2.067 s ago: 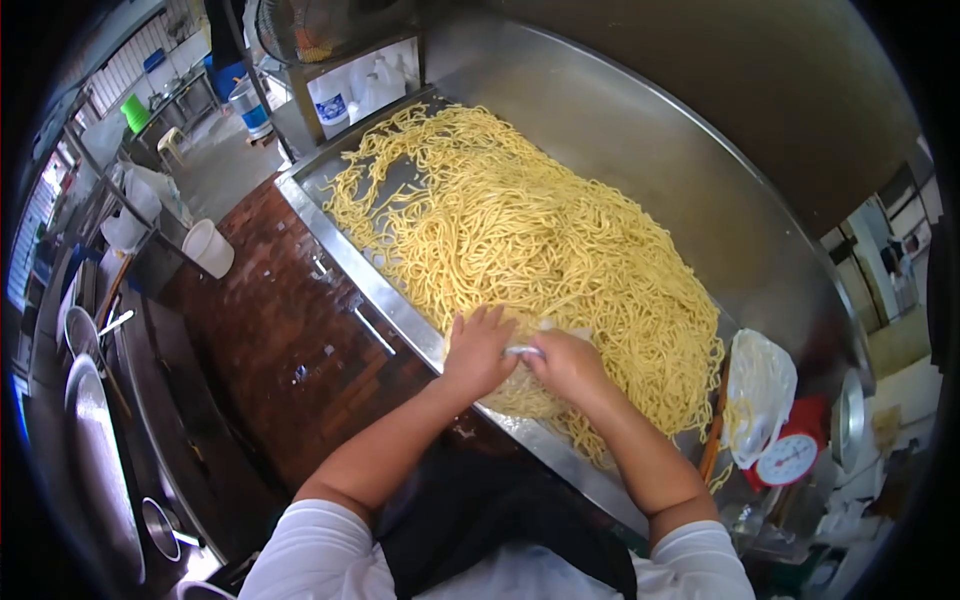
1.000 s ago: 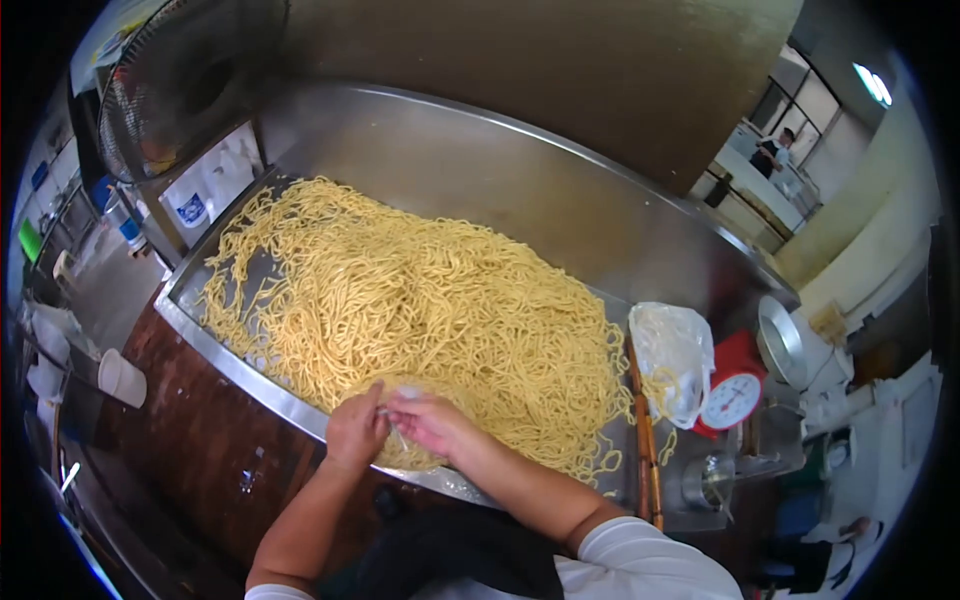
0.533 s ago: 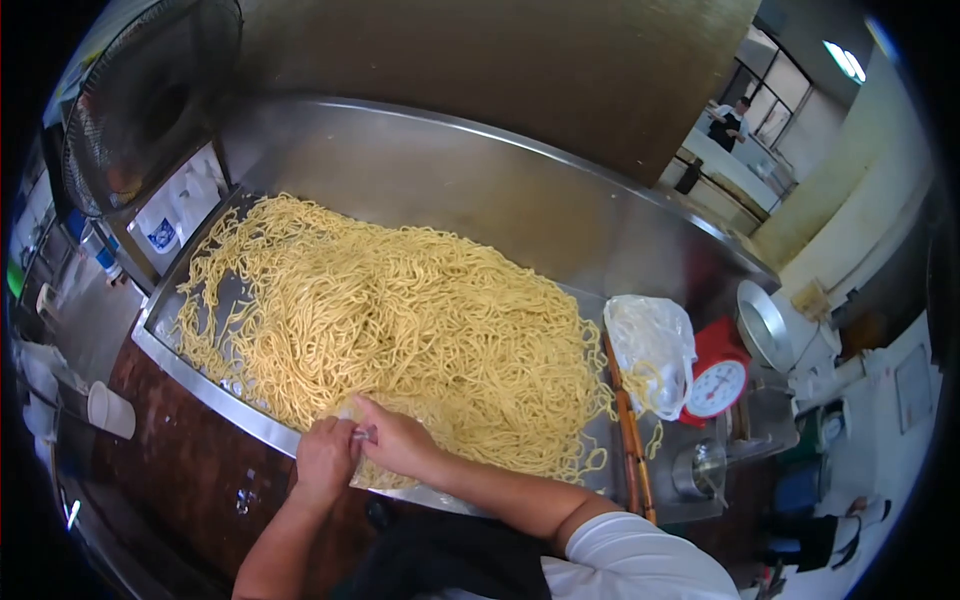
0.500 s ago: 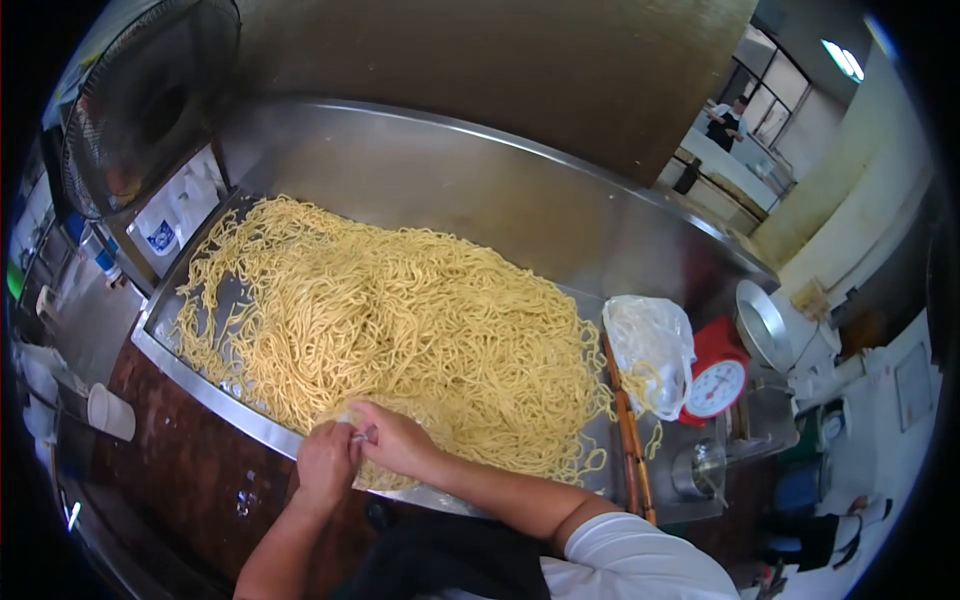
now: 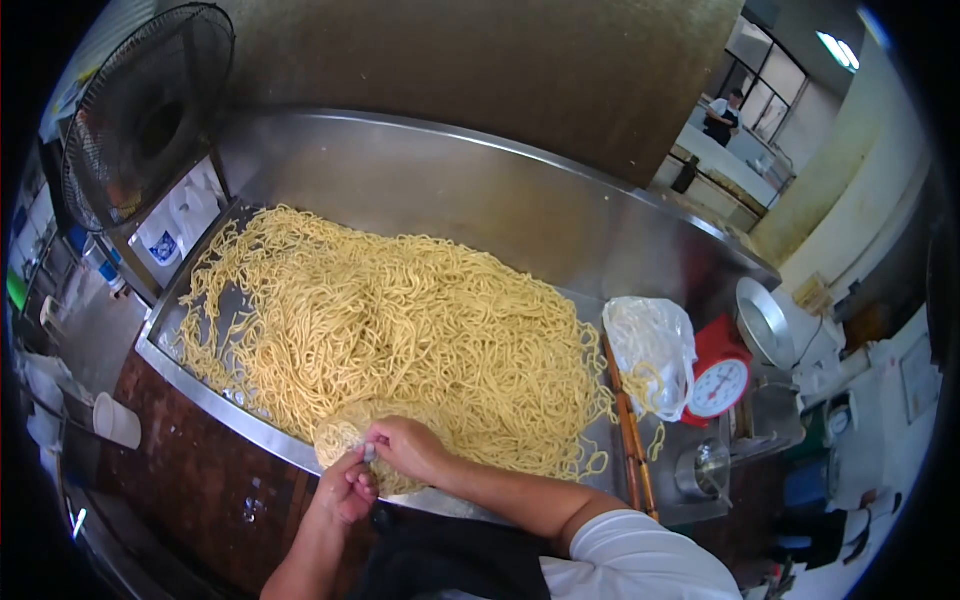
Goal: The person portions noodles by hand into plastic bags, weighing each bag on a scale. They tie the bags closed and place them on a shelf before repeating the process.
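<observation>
A large heap of yellow noodles (image 5: 430, 320) covers most of a steel tray table (image 5: 225, 410). At its front edge lies a clear plastic bag of noodles (image 5: 345, 432). My left hand (image 5: 348, 487) is closed at the bag's gathered neck, its fingertips pinching the plastic. My right hand (image 5: 408, 448) also pinches the neck from the right, above and touching the left fingertips. The bag's body rests behind and beneath my hands, partly hidden by the right one.
Wooden sticks (image 5: 630, 430) lie right of the noodles, beside a white plastic bag (image 5: 648, 345) and a red scale (image 5: 718, 385). A steel pan (image 5: 765, 322) stands behind it. A fan (image 5: 150, 120) is at left. A person (image 5: 722, 117) stands far off.
My left hand has turned and dropped slightly, its fingers now more visible. My right hand has shifted a little right and down, and more of the noodle bag shows.
</observation>
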Demonstrator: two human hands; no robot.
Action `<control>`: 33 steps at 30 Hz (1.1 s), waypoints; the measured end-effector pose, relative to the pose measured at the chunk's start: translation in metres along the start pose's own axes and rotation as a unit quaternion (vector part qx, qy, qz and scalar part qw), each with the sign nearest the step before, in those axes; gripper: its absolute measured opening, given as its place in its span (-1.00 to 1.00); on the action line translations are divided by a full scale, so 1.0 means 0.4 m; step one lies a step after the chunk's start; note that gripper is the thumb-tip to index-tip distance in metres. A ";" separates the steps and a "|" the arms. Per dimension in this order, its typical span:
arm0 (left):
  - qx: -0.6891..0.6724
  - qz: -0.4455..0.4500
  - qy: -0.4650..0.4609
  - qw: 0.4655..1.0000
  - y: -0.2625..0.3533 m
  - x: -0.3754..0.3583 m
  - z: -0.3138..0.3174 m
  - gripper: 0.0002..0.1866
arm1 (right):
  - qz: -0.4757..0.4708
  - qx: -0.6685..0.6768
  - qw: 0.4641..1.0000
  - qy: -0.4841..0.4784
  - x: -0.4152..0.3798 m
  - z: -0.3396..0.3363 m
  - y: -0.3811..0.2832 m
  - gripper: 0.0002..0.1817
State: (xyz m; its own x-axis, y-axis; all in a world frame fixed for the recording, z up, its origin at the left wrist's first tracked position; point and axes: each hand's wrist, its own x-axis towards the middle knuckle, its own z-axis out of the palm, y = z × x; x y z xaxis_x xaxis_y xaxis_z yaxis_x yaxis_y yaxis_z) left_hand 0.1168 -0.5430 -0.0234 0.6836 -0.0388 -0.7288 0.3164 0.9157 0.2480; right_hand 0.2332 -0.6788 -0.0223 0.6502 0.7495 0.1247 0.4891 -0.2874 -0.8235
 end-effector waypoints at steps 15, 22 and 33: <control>0.388 0.163 0.030 0.907 0.019 -0.026 0.024 -0.86 | 0.069 -0.064 0.994 -0.064 0.009 0.015 -0.014 -0.73; 0.683 0.445 0.127 0.566 0.029 0.005 -0.005 -0.78 | 0.082 -0.098 0.991 -0.043 0.005 0.024 -0.019 -0.78; 0.341 0.087 -0.025 0.936 0.058 -0.002 0.019 -0.90 | 0.286 0.259 0.895 -0.224 0.014 0.010 -0.004 -0.74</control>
State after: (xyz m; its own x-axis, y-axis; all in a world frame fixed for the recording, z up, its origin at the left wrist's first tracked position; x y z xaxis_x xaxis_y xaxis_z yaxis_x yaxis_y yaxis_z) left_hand 0.1285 -0.5247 -0.0123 0.7888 0.0522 -0.6124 0.5319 0.4415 0.7226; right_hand 0.2340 -0.6718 -0.0224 0.3529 0.7651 -0.5386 -0.2604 -0.4726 -0.8420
